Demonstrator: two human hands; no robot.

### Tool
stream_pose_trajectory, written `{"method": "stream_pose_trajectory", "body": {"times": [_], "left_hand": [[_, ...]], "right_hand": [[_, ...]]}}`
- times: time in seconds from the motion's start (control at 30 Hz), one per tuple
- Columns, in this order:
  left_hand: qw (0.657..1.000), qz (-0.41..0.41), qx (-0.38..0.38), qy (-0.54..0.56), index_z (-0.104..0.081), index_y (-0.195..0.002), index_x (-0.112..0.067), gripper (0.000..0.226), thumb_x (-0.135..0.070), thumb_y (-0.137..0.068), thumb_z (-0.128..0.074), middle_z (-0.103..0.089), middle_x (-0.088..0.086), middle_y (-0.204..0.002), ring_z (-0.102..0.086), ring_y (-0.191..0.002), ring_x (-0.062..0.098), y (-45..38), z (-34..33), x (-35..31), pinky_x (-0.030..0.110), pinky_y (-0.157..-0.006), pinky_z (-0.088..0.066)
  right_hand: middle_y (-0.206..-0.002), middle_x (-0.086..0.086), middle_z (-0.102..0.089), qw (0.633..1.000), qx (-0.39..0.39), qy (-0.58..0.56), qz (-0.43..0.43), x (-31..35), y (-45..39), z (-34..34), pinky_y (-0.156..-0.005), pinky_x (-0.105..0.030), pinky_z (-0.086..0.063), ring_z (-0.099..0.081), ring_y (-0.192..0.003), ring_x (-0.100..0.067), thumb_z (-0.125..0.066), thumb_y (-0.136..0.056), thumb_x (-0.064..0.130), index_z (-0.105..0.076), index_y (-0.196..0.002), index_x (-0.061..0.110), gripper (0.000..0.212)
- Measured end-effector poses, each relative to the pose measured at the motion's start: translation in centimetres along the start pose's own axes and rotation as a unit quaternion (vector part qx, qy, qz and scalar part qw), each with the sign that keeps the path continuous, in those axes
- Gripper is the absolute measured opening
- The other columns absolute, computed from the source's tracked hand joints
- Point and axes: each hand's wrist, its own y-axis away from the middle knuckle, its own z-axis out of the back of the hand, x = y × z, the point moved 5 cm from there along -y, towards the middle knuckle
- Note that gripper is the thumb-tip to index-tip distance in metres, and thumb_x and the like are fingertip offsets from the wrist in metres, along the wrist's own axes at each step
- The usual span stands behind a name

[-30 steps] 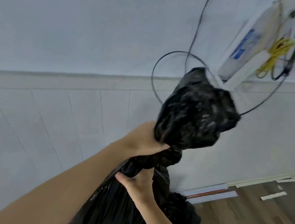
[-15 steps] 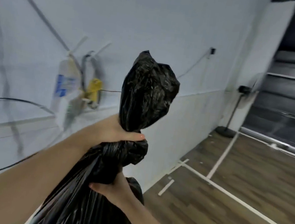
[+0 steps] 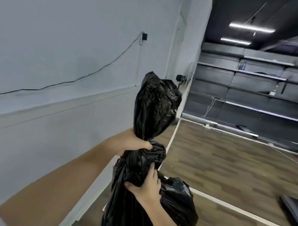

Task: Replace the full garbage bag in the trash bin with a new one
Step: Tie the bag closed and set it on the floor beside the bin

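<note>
The full garbage bag point(image 3: 145, 197) is out of the bin (no bin in view) and held up in the air above the wooden floor point(image 3: 221, 170), its neck knotted. The left hand point(image 3: 133, 143) has a closed grip just above the knot; the right hand point(image 3: 145, 185) clasps it below. Fitting a new bag looks still to come. The black plastic is thin, glossy and crinkled.
</note>
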Motion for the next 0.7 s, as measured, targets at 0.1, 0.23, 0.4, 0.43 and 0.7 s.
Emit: {"method": "stream_pose_trajectory", "body": {"times": [0.1, 0.23, 0.4, 0.43, 0.7], "left_hand": [[0.999, -0.039, 0.032, 0.009, -0.058, -0.12, -0.013, 0.043, -0.015, -0.079, -0.067, -0.058, 0.001, -0.108, -0.055, -0.095, 0.015, -8.1, -1.6, -0.5, 0.025, -0.079, -0.044], [0.994, -0.064, 0.085, -0.015, -0.058, -0.074, -0.017, 0.009, -0.017, -0.077, -0.066, -0.054, 0.001, -0.08, -0.049, -0.071, 0.011, -18.5, -4.1, -1.6, 0.024, -0.063, -0.04], [0.987, -0.068, 0.143, -0.026, -0.042, -0.054, -0.02, 0.031, -0.018, -0.078, -0.063, -0.05, 0.005, -0.072, -0.05, -0.076, 0.019, -30.9, -7.0, -2.2, 0.029, -0.07, -0.038], [0.987, -0.072, 0.139, -0.03, -0.043, -0.055, -0.02, 0.031, -0.019, -0.079, -0.062, -0.05, 0.004, -0.072, -0.05, -0.078, 0.019, -33.9, -7.6, -2.1, 0.029, -0.071, -0.037], [0.992, -0.063, 0.096, -0.045, -0.048, -0.069, -0.01, 0.012, -0.014, -0.075, -0.058, -0.05, 0.005, -0.072, -0.048, -0.072, 0.016, -58.4, -10.6, -1.2, 0.027, -0.069, -0.038]], "right_hand": [[-0.159, -0.005, -0.005, 0.998, -0.059, 0.009, -0.028, -2.2, -7.1, 2.1, -0.114, -0.052, -0.021, -0.01, -0.144, -0.034, -0.068, -0.075, 0.047, 0.008, -0.148, 0.022, 0.109], [-0.158, -0.006, -0.008, 0.993, -0.096, 0.003, -0.073, -5.2, -16.3, 4.7, -0.113, -0.049, -0.027, -0.015, -0.143, -0.033, -0.068, -0.077, 0.044, 0.006, -0.149, 0.018, 0.107], [-0.151, -0.011, -0.027, 0.99, -0.115, -0.015, -0.078, -8.2, -26.3, 6.6, -0.108, -0.046, -0.035, -0.033, -0.136, -0.03, -0.073, -0.074, 0.035, -0.011, -0.148, 0.015, 0.099], [-0.149, -0.01, -0.031, 0.99, -0.113, -0.035, -0.076, -9.0, -29.0, 6.7, -0.107, -0.044, -0.037, -0.036, -0.135, -0.03, -0.074, -0.073, 0.032, -0.013, -0.148, 0.014, 0.098], [-0.137, -0.013, -0.05, 0.982, 0.042, -0.157, -0.092, -15.2, -53.6, 8.6, -0.09, -0.019, -0.05, -0.051, -0.123, -0.027, -0.074, -0.075, 0.007, -0.032, -0.139, 0.005, 0.076]]}}
